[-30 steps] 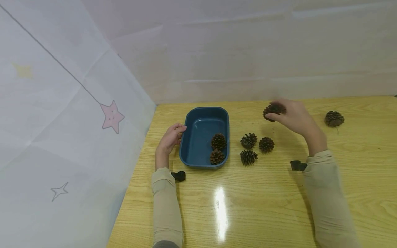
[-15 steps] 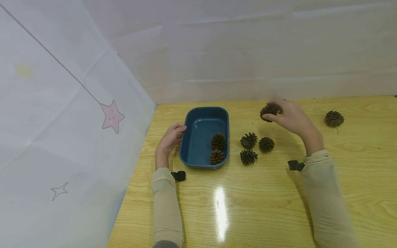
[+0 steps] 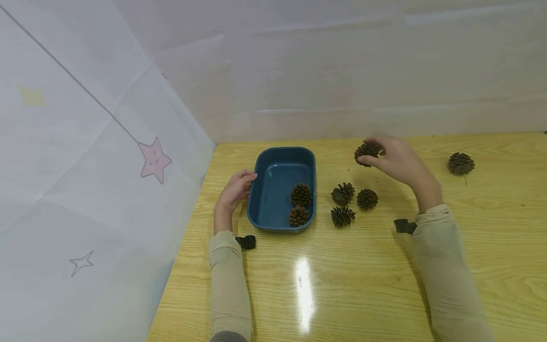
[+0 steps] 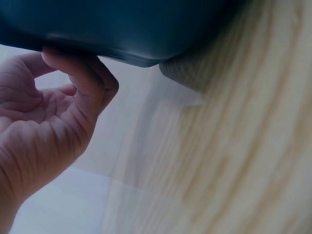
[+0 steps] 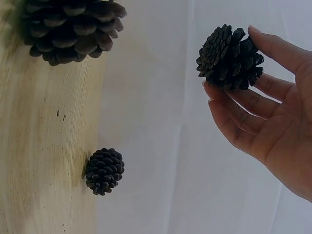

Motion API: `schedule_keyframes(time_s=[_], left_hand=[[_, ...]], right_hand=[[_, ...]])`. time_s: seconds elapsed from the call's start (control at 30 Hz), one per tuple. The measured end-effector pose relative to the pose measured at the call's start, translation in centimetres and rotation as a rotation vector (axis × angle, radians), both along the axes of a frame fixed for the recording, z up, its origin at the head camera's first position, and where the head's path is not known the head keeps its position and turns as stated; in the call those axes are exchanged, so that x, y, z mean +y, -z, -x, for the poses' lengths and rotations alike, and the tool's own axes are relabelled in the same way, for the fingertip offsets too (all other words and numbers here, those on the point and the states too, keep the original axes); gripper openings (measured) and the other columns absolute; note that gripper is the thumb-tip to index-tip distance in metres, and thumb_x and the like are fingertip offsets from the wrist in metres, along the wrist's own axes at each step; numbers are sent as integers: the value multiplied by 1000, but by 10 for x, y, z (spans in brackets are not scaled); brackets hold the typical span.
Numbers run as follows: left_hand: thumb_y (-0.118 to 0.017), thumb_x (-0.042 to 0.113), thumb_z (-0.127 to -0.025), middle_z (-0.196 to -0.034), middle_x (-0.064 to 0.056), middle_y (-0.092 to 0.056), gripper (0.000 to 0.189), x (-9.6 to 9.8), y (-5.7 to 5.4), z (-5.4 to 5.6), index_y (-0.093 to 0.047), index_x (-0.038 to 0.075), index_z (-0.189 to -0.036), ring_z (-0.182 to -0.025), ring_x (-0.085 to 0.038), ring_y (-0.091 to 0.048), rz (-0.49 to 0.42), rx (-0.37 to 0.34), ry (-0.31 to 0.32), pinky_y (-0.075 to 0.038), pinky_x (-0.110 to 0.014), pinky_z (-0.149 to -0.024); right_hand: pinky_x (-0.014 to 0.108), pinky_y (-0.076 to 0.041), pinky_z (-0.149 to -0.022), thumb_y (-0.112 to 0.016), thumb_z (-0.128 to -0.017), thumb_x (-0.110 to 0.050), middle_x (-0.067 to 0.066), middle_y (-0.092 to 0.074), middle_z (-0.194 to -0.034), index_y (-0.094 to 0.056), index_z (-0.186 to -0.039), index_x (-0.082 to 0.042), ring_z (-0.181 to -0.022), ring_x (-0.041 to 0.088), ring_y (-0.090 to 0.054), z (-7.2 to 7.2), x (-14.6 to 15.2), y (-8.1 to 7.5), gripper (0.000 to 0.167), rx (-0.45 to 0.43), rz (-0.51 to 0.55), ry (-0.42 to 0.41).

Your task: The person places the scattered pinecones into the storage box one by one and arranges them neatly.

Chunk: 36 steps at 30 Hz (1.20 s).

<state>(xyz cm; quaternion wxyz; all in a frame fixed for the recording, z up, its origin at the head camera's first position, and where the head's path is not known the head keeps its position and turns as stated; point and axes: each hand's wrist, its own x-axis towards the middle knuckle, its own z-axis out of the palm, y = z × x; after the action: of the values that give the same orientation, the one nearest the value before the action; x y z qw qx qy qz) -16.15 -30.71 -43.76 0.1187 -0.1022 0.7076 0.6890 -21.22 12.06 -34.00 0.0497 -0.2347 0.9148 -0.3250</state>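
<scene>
My right hand [image 3: 399,159] pinches a brown pine cone [image 3: 366,151] between thumb and fingers, above the far part of the table. The right wrist view shows that cone [image 5: 229,58] at my fingertips, apart from the tabletop. A dark blue rectangular box [image 3: 273,183] stands left of centre. Inside it, along its right wall, lie two pine cones, one farther [image 3: 301,194] and one nearer [image 3: 299,216]. My left hand [image 3: 233,191] holds the box's left side, fingers bent at the rim. In the left wrist view the curled fingers [image 4: 80,80] touch the box's wall [image 4: 112,29].
Right of the box, several loose pine cones [image 3: 343,217] lie close together on the wooden table [image 3: 354,285]. Another pine cone [image 3: 460,164] lies alone at the far right. A pale wall sheet [image 3: 325,71] rises behind the table, and another patterned sheet [image 3: 98,190] stands at the left.
My right hand has moved a little to the left with the pine cone in its fingers. My left hand, the box and the other cones have stayed where they were.
</scene>
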Motion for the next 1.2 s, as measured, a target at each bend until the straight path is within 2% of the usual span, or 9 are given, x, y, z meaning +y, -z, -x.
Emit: schedule_keyframes(time_s=[0.27, 0.6, 1.2], left_hand=[[-56, 25, -109, -92, -3, -53, 18, 0, -3, -1, -54, 7, -107, -66, -14, -54, 2, -4, 5, -43, -28, -59], [-56, 23, -109, -89, -4, -53, 17, 1, -1, -1, -54, 8, -103, -65, -13, -53, 10, 11, -4, -43, -27, -58], [-55, 21, -109, -91, -4, -54, 14, 2, -1, 0, -55, 8, -103, -68, -14, -56, 11, 1, -16, -45, -26, -59]], right_hand=[[61, -47, -97, -69, -102, -34, 27, -61, -130, -54, -141, 4, -116, 46, -60, -2, -5, 2, 57, 8, 23, -21], [61, -47, -98, -68, -103, -33, 27, -57, -138, -53, -144, 3, -121, 46, -57, -3, -13, 1, 56, -1, 7, -38], [61, -46, -98, -70, -102, -27, 28, -58, -139, -56, -141, 4, -124, 46, -55, -4, -25, 3, 52, 22, 9, -65]])
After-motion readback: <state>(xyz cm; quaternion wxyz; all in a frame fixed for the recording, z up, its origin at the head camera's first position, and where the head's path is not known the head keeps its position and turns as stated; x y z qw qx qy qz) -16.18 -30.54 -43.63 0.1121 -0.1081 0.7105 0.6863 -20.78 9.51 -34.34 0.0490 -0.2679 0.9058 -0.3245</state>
